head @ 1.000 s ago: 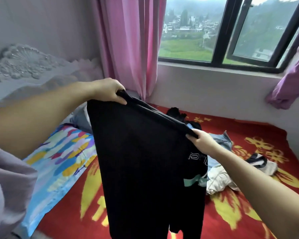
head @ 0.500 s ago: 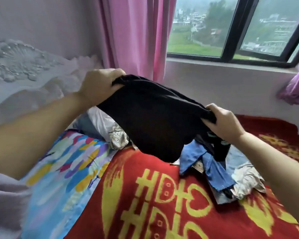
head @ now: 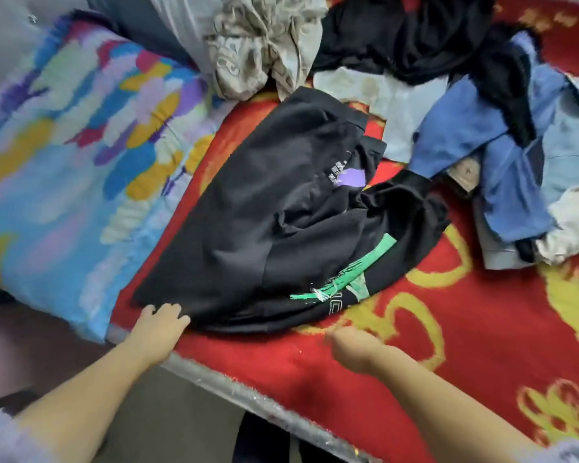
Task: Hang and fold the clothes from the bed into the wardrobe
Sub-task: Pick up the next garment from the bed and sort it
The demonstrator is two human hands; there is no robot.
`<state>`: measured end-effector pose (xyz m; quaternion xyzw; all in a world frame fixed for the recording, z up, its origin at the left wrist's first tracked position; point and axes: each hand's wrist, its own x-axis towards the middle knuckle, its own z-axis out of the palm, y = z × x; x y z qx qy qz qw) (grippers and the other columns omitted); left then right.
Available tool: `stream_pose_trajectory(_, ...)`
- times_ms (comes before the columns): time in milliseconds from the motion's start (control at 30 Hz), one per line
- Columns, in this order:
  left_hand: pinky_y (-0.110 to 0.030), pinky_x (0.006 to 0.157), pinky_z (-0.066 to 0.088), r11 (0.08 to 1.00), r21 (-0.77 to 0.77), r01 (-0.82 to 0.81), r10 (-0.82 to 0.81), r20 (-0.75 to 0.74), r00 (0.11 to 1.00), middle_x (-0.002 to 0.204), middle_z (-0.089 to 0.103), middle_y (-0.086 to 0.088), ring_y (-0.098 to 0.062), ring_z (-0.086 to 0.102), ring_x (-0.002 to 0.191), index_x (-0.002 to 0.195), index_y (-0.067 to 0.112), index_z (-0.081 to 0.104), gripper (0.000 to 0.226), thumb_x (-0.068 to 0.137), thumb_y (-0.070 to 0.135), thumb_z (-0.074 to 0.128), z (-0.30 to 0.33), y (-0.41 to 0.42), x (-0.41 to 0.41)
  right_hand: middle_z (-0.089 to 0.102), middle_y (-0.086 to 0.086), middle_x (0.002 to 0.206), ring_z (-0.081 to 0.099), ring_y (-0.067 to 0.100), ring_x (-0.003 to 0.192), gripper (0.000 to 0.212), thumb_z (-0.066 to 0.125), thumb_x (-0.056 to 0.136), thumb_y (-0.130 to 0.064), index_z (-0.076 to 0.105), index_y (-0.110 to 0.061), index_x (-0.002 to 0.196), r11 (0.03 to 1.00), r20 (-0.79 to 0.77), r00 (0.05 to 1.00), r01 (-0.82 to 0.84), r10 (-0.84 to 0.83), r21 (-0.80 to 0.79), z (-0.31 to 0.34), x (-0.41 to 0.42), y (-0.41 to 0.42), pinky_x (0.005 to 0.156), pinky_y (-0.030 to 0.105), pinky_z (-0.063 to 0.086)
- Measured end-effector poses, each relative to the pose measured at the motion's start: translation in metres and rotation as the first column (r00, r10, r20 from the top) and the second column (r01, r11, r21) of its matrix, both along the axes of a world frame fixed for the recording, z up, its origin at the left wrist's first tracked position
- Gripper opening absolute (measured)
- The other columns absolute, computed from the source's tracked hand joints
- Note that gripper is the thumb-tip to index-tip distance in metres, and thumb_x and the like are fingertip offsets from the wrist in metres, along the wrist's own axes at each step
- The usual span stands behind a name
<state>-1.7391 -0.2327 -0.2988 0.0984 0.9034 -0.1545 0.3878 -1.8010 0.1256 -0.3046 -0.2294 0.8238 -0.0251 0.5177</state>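
A black garment (head: pixel 274 208) (green and purple prints showing) lay rumpled on the red bed blanket (head: pixel 415 379), near the piled clothes (head: pixel 502 155).

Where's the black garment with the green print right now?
In the head view the black garment with green print lies mid-frame on the red patterned blanket, right of the multicoloured pillow, with the left hand at its near edge.
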Motion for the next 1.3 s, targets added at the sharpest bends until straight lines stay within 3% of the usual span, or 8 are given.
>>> stream_pose_trajectory(133, -0.031, 0.049, 0.04, 0.946, 0.282, 0.158, -0.063, -0.316, 0.947, 0.068, 0.049, 0.0, -0.022, 0.05, 0.056, 0.073, 0.019, 0.06, 0.037, 0.043, 0.009, 0.08, -0.04, 0.065, -0.025, 0.067, 0.008, 0.092, 0.063, 0.031, 0.093, 0.02, 0.043, 0.087, -0.012, 0.063, -0.011, 0.09, 0.952, -0.212, 0.929, 0.292, -0.304, -0.087, -0.026, -0.058, 0.05, 0.076, 0.035, 0.049)
stream_pose_trajectory(367, -0.033, 0.051, 0.05, 0.874, 0.478, 0.092, 0.157, -0.457, 0.876, 0.086, 0.062, -0.006, -0.025, 0.062, 0.071, 0.109, 0.011, 0.065, 0.053, 0.065, 0.038, 0.075, -0.079, 0.189, -0.085, 0.05, 0.016, 0.131, 0.048, 0.034, 0.12, 0.038, 0.047, 0.091, -0.011, 0.053, -0.013, 0.129, 0.698, -0.54, 0.458, 0.576, -0.706, -0.425, -0.031, -0.218, 0.087, 0.098, 0.039, 0.039)
stream_pose_trajectory(500, -0.036, 0.054, 0.045, 0.909, 0.414, -0.043, 0.242, -0.441, 0.864, 0.085, 0.059, -0.008, -0.027, 0.059, 0.074, 0.101, 0.011, 0.065, 0.058, 0.049, 0.024, 0.086, -0.096, 0.212, -0.083, 0.032, 0.014, 0.148, 0.031, 0.033, 0.135, 0.058, 0.055, 0.094, -0.031, 0.032, -0.012, 0.143, 0.686, -0.655, 0.397, 0.678, -0.643, -0.263, -0.032, -0.269, 0.091, 0.105, 0.048, 0.031)
stream_pose_trajectory(600, -0.031, 0.044, 0.039, 0.89, 0.447, -0.09, 0.324, -0.482, 0.814, 0.069, 0.051, -0.004, -0.025, 0.055, 0.059, 0.075, 0.014, 0.057, 0.037, 0.051, 0.007, 0.085, -0.102, 0.199, -0.085, 0.051, 0.014, 0.133, 0.046, 0.034, 0.125, 0.043, 0.056, 0.088, -0.029, 0.046, -0.012, 0.127, 0.618, -0.589, 0.452, 0.779, -0.67, -0.106, -0.033, -0.284, 0.1, 0.104, 0.048, 0.031)
stream_pose_trajectory(967, -0.034, 0.052, 0.041, 0.866, 0.499, -0.017, 0.284, -0.464, 0.839, 0.068, 0.051, 0.001, -0.022, 0.055, 0.057, 0.084, 0.02, 0.048, 0.027, 0.062, 0.015, 0.064, -0.091, 0.189, -0.057, 0.053, 0.023, 0.119, 0.045, 0.038, 0.115, 0.038, 0.054, 0.084, -0.025, 0.052, -0.007, 0.117, 0.625, -0.653, 0.236, 0.631, -0.72, -0.461, 0.003, -0.242, 0.181, 0.096, 0.046, 0.038)
stream_pose_trajectory(1067, -0.032, 0.064, 0.03, 0.844, 0.515, 0.153, 0.159, -0.511, 0.845, 0.071, 0.049, 0.004, -0.018, 0.045, 0.064, 0.083, 0.022, 0.049, 0.016, 0.07, 0.024, 0.042, -0.095, 0.182, -0.023, 0.036, 0.025, 0.143, 0.035, 0.037, 0.132, 0.072, 0.064, 0.087, -0.037, 0.03, -0.014, 0.147, 0.368, -0.39, 0.209, 0.841, -0.897, -0.397, -0.037, -0.211, 0.19, 0.111, 0.042, 0.03)
stream_pose_trajectory(1200, -0.036, 0.072, 0.034, 0.931, 0.357, 0.079, 0.118, -0.497, 0.86, 0.091, 0.051, -0.004, -0.023, 0.046, 0.08, 0.099, 0.013, 0.056, 0.037, 0.075, 0.04, 0.051, -0.104, 0.175, 0.001, 0.033, 0.016, 0.15, 0.039, 0.035, 0.132, 0.096, 0.073, 0.081, -0.038, 0.014, -0.015, 0.152, -0.04, -0.188, -0.119, 0.925, -0.975, -0.379, -0.066, -0.203, 0.175, 0.106, 0.048, 0.039)
stream_pose_trajectory(1300, -0.035, 0.058, 0.041, 0.948, 0.318, 0.031, 0.105, -0.401, 0.91, 0.082, 0.052, -0.003, -0.024, 0.054, 0.067, 0.093, 0.014, 0.06, 0.037, 0.061, 0.026, 0.072, -0.092, 0.183, -0.017, 0.05, 0.017, 0.136, 0.053, 0.035, 0.118, 0.063, 0.07, 0.082, -0.017, 0.04, -0.01, 0.138, 0.01, -0.193, -0.061, 0.938, -0.979, -0.346, -0.062, -0.215, 0.166, 0.089, 0.042, 0.048)
